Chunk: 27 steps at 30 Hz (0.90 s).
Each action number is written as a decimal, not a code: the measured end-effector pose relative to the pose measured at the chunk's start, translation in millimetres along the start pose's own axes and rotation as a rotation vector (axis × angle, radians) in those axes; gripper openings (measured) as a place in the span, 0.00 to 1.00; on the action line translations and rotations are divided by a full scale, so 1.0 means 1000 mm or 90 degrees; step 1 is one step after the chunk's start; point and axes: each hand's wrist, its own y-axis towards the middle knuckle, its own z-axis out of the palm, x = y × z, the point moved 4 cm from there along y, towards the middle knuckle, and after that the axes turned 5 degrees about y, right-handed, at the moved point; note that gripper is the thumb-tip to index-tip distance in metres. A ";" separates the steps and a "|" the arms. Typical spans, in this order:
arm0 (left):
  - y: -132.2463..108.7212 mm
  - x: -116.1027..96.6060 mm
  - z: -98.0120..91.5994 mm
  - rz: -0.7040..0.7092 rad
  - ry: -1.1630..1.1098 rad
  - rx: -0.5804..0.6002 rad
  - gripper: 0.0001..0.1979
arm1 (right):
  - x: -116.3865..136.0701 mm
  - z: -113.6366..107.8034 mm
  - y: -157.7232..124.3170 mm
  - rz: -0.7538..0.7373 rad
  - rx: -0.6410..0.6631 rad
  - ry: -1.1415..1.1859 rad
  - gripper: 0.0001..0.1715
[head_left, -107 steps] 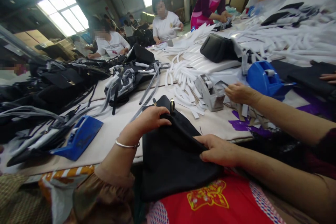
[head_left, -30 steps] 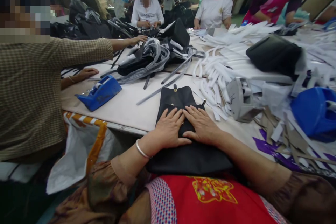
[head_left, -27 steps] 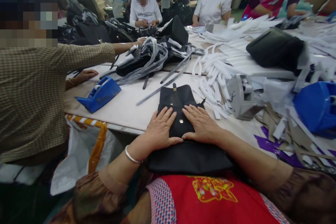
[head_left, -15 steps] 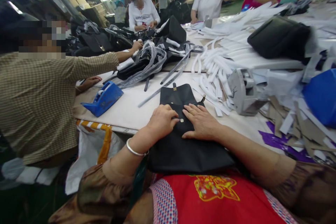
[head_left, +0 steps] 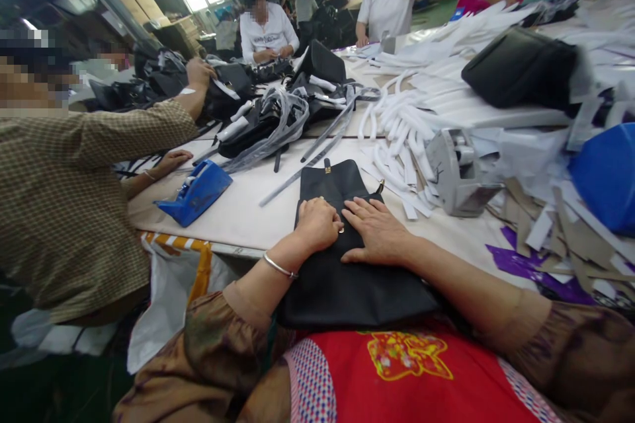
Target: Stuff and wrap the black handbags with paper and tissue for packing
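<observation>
A black bag (head_left: 362,297) lies in front of me with its flap (head_left: 332,182) folded open, away from my body. A small gold fitting (head_left: 327,170) shows near the flap's far edge. My left hand (head_left: 320,223) rests on the bag with its fingers curled in at a small metal clasp (head_left: 341,230), which they partly cover. Whatever those fingers may hold is hidden. Flat on the bag, just right of the clasp, is my right hand (head_left: 374,230), its fingers stretched out.
A blue tape dispenser (head_left: 196,193) stands left, a grey one (head_left: 459,172) right. White foam strips (head_left: 397,112) and cardboard scraps (head_left: 570,231) cover the right side. Black bags (head_left: 258,129) lie ahead. A co-worker in a checked shirt (head_left: 74,192) reaches across at left.
My left hand has rolled over slightly at the clasp, its fingers now curled tighter and covering more of it. My right hand stays flat. The co-worker's reaching arm has moved left to another black bag.
</observation>
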 end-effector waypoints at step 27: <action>-0.015 0.001 0.009 0.055 -0.028 -0.073 0.07 | -0.001 0.003 0.000 0.012 -0.004 -0.015 0.64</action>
